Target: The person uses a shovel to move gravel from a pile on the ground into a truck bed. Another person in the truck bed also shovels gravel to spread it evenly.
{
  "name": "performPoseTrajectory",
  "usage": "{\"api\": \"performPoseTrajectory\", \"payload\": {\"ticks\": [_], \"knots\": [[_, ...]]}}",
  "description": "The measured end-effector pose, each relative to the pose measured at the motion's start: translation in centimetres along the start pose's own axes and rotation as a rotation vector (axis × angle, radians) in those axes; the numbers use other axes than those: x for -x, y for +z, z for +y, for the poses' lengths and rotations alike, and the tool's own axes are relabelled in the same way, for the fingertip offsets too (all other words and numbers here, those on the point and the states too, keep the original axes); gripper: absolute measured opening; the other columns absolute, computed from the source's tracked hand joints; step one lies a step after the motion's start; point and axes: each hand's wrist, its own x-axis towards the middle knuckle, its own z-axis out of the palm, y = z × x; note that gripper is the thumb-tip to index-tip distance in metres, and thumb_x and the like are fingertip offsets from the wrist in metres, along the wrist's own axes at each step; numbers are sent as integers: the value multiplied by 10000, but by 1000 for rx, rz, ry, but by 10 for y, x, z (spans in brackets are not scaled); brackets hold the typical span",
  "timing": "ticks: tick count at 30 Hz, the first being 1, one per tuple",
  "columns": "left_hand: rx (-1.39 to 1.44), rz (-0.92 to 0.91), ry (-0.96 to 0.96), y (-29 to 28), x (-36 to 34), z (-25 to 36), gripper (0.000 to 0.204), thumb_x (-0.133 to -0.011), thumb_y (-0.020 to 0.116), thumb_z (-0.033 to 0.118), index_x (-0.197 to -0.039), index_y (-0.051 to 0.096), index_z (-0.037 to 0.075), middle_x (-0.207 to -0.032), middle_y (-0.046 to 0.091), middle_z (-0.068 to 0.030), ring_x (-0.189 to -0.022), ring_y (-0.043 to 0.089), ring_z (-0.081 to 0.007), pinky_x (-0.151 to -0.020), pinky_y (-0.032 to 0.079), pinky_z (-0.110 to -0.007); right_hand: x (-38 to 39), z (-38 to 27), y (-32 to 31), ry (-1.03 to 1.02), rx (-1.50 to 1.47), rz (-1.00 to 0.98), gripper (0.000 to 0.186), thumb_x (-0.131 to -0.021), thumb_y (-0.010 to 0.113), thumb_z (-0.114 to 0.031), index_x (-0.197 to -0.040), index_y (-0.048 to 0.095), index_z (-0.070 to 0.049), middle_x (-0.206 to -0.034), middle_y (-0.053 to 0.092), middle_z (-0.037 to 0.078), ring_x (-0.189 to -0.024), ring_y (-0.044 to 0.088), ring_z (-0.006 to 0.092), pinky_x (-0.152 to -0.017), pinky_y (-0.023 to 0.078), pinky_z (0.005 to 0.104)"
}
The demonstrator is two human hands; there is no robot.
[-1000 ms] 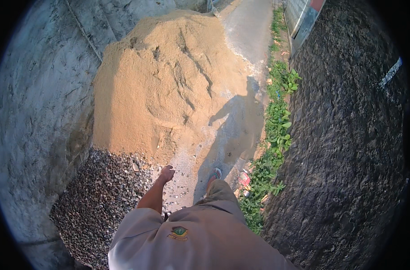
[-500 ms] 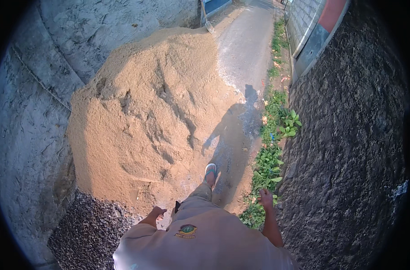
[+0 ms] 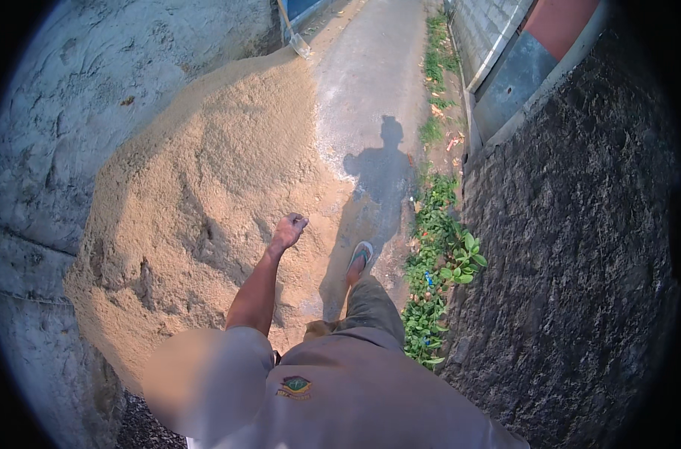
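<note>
My left hand [image 3: 289, 231] swings out in front of me above the sand pile [image 3: 228, 142], its fingers curled in with nothing showing in them. It touches nothing; the sand lies below and to its left. My right hand is out of the frame. One sandalled foot [image 3: 360, 258] is on the path just right of the sand's edge. A shovel [image 3: 300, 46] with a wooden handle stands at the far end of the pile, beside the wall.
A rough grey wall [image 3: 48, 150] runs along the left. The paved path [image 3: 370, 67] leads ahead, bordered by green plants [image 3: 428, 299]. On the right rises a dark, rough wall [image 3: 565, 284]. Dark gravel [image 3: 147, 426] shows at the lower left.
My left hand has swung forward and up from beside my body. My right hand has gone out of view. I have moved forward along the path, and the shovel appears farther left.
</note>
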Motion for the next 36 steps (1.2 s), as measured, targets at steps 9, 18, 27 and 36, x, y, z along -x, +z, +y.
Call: {"api": "performPoseTrajectory", "payload": {"ticks": [9, 18, 27, 36], "knots": [[-886, -652, 123, 25, -156, -66, 221, -700, 676, 294, -727, 661, 75, -678, 650, -100, -599, 624, -201, -596, 499, -332, -187, -486, 17, -112, 2, -141, 394, -846, 546, -358, -1106, 502, -65, -760, 531, 86, -612, 586, 229, -557, 506, 399], [-373, -439, -1059, -1, -267, -44, 296, -753, 636, 295, -1003, 654, 137, -880, 639, -68, -844, 615, -259, -721, 485, -418, -213, -985, 183, -656, 322, -165, 526, -831, 573, -369, -1175, 452, 10, -906, 573, 132, -672, 600, 177, -459, 466, 272], [-944, 49, -79, -42, -846, 135, 197, -717, 536, 160, -729, 668, 14, -706, 641, -148, -635, 624, -286, -600, 492, -359, -326, -1244, 247, -318, 668, -212, 526, -830, 559, -393, -1170, 444, -7, -894, 564, 160, -656, 589, 218, -450, 463, 319], [288, 344, -123, -97, -1131, 345, 289, -770, 570, 286, -868, 625, 20, -715, 647, -141, -686, 636, -289, -622, 494, -379, -450, -1630, 380, -426, 999, -291, 541, -834, 536, -415, -1202, 423, -35, -874, 554, 177, -627, 572, 255, -446, 458, 363]]}}
